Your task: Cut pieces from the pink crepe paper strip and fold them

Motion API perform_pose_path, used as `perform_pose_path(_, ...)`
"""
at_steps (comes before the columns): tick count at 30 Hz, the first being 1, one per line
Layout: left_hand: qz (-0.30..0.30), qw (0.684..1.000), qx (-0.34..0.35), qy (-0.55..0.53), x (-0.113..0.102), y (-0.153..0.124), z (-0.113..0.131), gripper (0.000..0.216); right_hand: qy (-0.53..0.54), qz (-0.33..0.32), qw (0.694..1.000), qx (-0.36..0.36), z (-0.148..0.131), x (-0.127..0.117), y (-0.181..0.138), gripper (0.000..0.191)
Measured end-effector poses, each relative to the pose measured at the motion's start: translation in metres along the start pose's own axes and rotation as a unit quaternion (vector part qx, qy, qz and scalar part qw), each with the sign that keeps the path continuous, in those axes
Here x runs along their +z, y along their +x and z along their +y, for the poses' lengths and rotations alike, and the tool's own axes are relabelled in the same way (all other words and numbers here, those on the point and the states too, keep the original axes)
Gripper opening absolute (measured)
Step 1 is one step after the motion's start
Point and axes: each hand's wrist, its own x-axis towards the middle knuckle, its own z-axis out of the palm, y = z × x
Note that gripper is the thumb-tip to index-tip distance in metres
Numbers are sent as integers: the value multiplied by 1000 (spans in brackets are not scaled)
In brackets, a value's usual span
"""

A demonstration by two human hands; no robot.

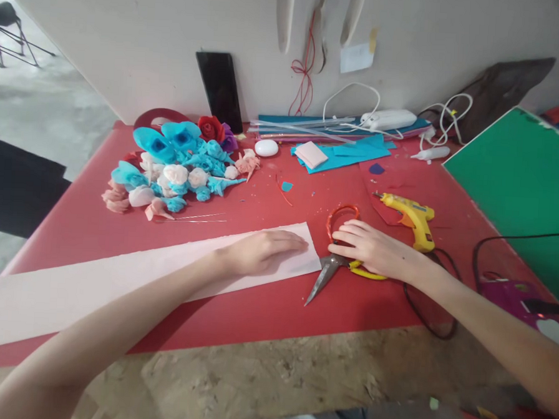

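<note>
My left hand (265, 249) lies flat on a long pale pink strip of paper (117, 270), near its right end, fingers stretched out. The strip, perhaps crepe paper, runs off past the left edge of the view. To the right, my right hand (369, 245) has its fingers over the handles of a pair of scissors (322, 280), gripping them. One handle loop is wrapped in orange-red and the other is yellow. The blades point toward me, just beside the paper's end. My right thumb is largely hidden.
Blue, white and pink paper flowers (178, 173) are heaped at the back left, near a phone (220, 91) leaning on the wall. A yellow glue gun (412, 219) lies beyond my right hand, its cord trailing. Blue paper (362, 154) and a green board (520, 178) are farther right.
</note>
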Motion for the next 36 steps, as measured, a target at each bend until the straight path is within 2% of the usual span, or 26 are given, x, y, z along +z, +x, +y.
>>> perform_pose_path(10, -21, 1000, -6, 0, 1, -3, -4, 47, -4, 41, 999, -6, -1, 1, -7, 49)
perform_pose_path(16, -10, 1000, 3, 4, 1, -2, -4, 46, 10, 52, 999, -7, -3, -1, -13, 42)
perform_pose_path(19, -8, 1000, 3, 10, 1, -1, -3, 44, 0, 35, 999, 5, -8, -5, -15, 40)
perform_pose_path(23, -5, 1000, 3, 12, 1, -1, -2, 41, -19, -11, 998, 63, -19, -7, -19, 46)
perform_pose_path(27, 6, 1000, -3, 11, 1, 0, 0, 34, -11, -21, 994, 107, -25, -5, -20, 45)
perform_pose_path(36, 15, 1000, -4, 3, 3, 1, 2, 32, 14, -23, 996, 80, -29, -6, 3, 46)
